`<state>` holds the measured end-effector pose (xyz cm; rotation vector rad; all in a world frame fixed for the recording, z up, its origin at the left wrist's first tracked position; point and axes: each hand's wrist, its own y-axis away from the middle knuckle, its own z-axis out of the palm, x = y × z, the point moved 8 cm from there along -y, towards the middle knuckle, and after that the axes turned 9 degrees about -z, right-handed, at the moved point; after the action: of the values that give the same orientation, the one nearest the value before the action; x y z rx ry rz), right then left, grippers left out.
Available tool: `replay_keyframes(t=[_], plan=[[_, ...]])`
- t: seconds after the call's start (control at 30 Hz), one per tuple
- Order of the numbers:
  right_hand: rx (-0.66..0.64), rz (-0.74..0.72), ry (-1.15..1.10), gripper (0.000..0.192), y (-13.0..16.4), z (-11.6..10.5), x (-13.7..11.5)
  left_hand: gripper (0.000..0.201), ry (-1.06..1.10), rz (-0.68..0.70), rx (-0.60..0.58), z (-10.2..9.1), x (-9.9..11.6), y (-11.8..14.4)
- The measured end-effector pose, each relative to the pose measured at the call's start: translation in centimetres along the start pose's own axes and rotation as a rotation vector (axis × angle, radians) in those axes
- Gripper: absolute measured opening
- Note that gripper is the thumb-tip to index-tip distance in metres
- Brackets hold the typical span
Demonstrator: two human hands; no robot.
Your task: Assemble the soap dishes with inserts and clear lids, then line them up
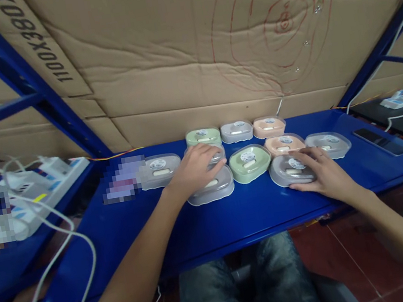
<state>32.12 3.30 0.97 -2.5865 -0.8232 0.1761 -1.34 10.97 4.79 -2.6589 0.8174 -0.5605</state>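
Hands (195, 170) (323, 172) on lidded boxes (250, 162), blue shelf (198, 223) (cardboard (186, 60), seemingly, behind)

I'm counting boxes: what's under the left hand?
The left hand rests on a grey lidded box, partly covering another grey box behind it. Anything beneath the palm is hidden.

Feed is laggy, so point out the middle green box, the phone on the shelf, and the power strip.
green box (250, 162), head view, on its clear lid.
phone (379, 141), head view, middle of its dark screen.
power strip (47, 184), head view, on its white top.
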Motion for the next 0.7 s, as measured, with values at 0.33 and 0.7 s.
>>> replay_keyframes(t=[0.33, 0.7], plan=[[0.146, 0.047, 0.02, 0.082, -2.8, 2.6, 0.6, 0.059, -0.068, -0.025, -0.032, -0.2, 1.6, 1.3], [0.174, 0.001, 0.029, 0.08, -3.5, 2.6, 0.5, 0.056, -0.362, 0.081, -0.082, 2.7, 6.5, 2.0]])
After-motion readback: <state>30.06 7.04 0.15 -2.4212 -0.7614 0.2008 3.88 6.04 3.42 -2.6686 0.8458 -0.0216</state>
